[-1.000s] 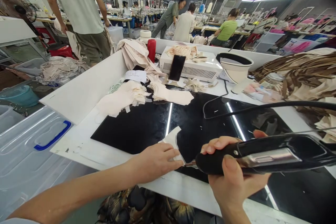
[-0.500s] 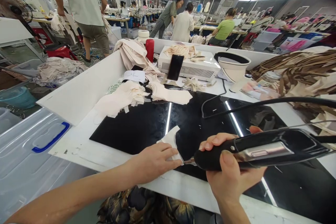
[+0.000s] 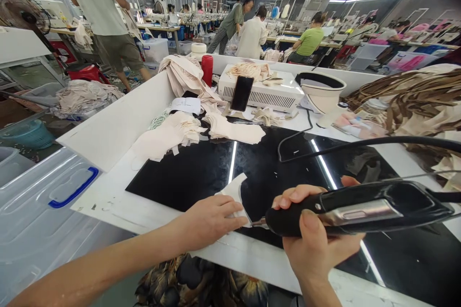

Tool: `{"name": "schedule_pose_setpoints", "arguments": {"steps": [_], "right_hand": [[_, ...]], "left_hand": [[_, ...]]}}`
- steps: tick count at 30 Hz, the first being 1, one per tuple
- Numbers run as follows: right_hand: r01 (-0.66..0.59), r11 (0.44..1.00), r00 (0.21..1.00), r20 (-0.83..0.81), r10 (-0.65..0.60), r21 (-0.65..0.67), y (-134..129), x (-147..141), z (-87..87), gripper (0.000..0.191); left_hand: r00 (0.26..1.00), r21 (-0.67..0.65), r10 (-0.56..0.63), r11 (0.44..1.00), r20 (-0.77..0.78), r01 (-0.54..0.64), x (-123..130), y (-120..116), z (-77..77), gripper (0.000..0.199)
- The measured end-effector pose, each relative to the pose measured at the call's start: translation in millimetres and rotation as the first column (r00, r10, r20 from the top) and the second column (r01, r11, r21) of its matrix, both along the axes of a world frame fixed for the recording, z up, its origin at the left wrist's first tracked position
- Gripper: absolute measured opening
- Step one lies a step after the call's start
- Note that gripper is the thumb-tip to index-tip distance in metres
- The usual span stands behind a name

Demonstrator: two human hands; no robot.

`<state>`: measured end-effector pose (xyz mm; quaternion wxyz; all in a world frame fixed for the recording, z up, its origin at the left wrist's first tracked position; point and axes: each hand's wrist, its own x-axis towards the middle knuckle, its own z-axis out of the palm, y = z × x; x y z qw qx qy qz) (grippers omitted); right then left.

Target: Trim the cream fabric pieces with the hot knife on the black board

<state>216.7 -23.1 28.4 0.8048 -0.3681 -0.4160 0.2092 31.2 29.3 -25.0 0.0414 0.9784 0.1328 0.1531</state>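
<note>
Under the fingers of my left hand [image 3: 212, 220] lies a small pale fabric piece [image 3: 236, 189], pressed against a glossy black board [image 3: 173, 187]. The fingers are stretched out flat and partly cover the piece. My right hand [image 3: 313, 240] is wrapped round a black corded hand tool [image 3: 360, 206] with a narrow metal tip. That tip points left and meets the lower right edge of the fabric, close to my left fingertips. Beyond the hands, a stack of pale cut fabric pieces [image 3: 234, 129] rests at the board's back edge, with a larger heap [image 3: 169, 136] on its left.
A phone [image 3: 242, 93] leans against a white vented box [image 3: 262, 88]. Nearby stand a red cylinder [image 3: 207, 71] and a cream round container [image 3: 320, 87]. The tool's black cable [image 3: 389, 140] crosses the right side. Brown strips [image 3: 414, 91] pile up at right. Several people work behind.
The person at the back left has stepped and leaned. The view has shifted slightly. My hands, the fabric piece and the tool stay almost where they were.
</note>
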Motion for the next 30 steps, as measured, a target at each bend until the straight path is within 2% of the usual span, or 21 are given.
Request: {"name": "schedule_pose_setpoints", "arguments": {"steps": [8, 13, 19, 30], "right_hand": [[-0.013, 1.0, 1.0, -0.025, 0.013, -0.015, 1, -2, 2.8, 0.059], [0.035, 0.999, 0.998, -0.056, -0.034, 0.018, 10, -2, 7.1, 0.06], [0.005, 1.0, 0.998, -0.061, -0.003, 0.023, 19, -4, 3.8, 0.061], [0.016, 1.0, 0.999, -0.051, -0.017, -0.014, 18, -7, 3.9, 0.057]], "left_hand": [[1.0, -0.021, -0.006, 1.0, 0.016, 0.006, -3, 1, -1.7, 0.03], [1.0, -0.058, -0.009, 0.998, 0.003, 0.009, -4, 0, -0.1, 0.031], [1.0, -0.077, -0.003, 0.997, -0.001, 0.003, -4, 0, -2.3, 0.032], [0.999, -0.07, 0.004, 0.998, 0.038, -0.001, -3, -1, -6.1, 0.031]]}}
